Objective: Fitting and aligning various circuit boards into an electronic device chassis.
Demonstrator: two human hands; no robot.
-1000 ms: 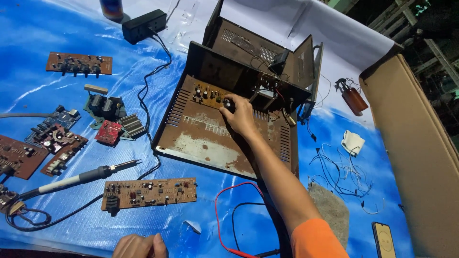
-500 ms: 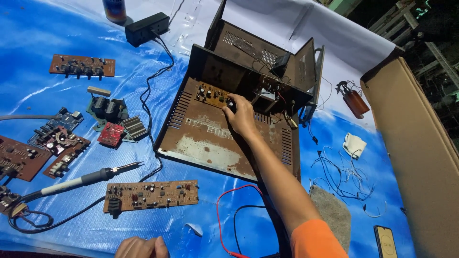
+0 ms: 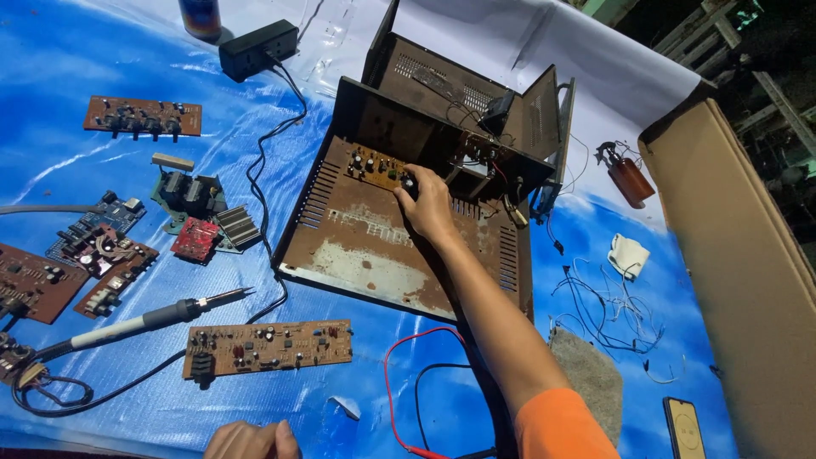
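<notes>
From your head camera, your right hand (image 3: 429, 208) pinches a small yellow-brown circuit board (image 3: 380, 167) inside the rusty open metal chassis (image 3: 374, 246) on the blue tabletop (image 3: 102, 68). Your left hand (image 3: 251, 440), loosely curled, rests empty at the near edge.

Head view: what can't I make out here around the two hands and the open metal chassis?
- Right hand fingertips: they curl over the small board inside the chassis, hiding what they touch.
- Left hand: cut off by the bottom edge, so its grip cannot be told.
- Chassis rear corner: dark, wiring there unclear.
- Long circuit board: its parts are too small to identify.
</notes>
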